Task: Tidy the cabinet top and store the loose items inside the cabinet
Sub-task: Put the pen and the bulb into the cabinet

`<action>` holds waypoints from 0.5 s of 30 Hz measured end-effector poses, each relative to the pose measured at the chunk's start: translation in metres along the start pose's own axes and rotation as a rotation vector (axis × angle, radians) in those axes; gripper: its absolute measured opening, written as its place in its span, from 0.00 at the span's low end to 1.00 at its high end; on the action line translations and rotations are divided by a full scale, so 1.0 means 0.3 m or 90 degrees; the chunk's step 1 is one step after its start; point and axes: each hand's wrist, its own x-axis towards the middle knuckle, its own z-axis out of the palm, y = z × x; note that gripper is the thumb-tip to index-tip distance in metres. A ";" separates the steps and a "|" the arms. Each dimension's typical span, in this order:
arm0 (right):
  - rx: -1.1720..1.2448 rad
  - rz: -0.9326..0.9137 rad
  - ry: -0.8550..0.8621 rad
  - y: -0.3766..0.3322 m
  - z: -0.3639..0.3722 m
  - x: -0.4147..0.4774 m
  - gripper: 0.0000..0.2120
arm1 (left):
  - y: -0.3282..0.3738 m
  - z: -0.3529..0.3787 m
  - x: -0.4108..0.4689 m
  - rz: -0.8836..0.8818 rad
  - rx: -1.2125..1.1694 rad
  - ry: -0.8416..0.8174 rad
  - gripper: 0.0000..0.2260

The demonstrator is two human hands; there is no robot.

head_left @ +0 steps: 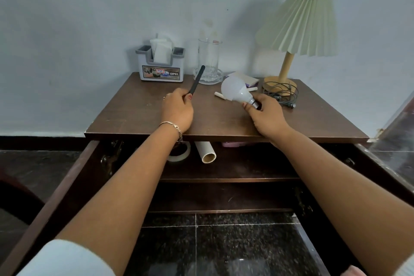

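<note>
**Cabinet tidy: roughly halfway, two items in hand**

Both doors are swung open and the top shelf [246, 168] inside already has a tape roll [180, 154], a cardboard tube [206, 151] and something pink [233, 144] tucked at the far edge, so I'd say some storing is done.

The left hand [179, 110] has its fingers curled round the near end of a thin black stick [197, 79] (a pen maybe, can't tell), which points up and away over the cabinet top [139, 114]. The right hand [265, 112] pinches a white light bulb [235, 92] by its metal base, globe aimed far-left, just above the wood. Neither is in the cabinet yet.

Loose stuff left on top, as far as I can see:
- a small white stick [218, 94] beside the bulb
- a notepad [246, 78] behind it
- a tangled cable [282, 94] at the foot of the lamp [300, 27]

The grey organiser [160, 65], the glass [209, 56] and the lamp along the far edge look like keepers to me.
</note>
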 end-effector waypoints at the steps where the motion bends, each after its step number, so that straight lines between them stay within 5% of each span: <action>1: 0.037 0.013 -0.008 -0.006 -0.011 -0.020 0.16 | 0.005 -0.012 -0.016 -0.013 -0.044 -0.023 0.11; 7: 0.222 0.049 -0.062 -0.040 -0.094 -0.168 0.14 | 0.056 -0.108 -0.178 -0.089 -0.388 -0.241 0.06; 15: 0.395 0.136 -0.159 0.066 -0.208 -0.426 0.18 | 0.028 -0.106 -0.389 -0.157 -0.472 -0.505 0.09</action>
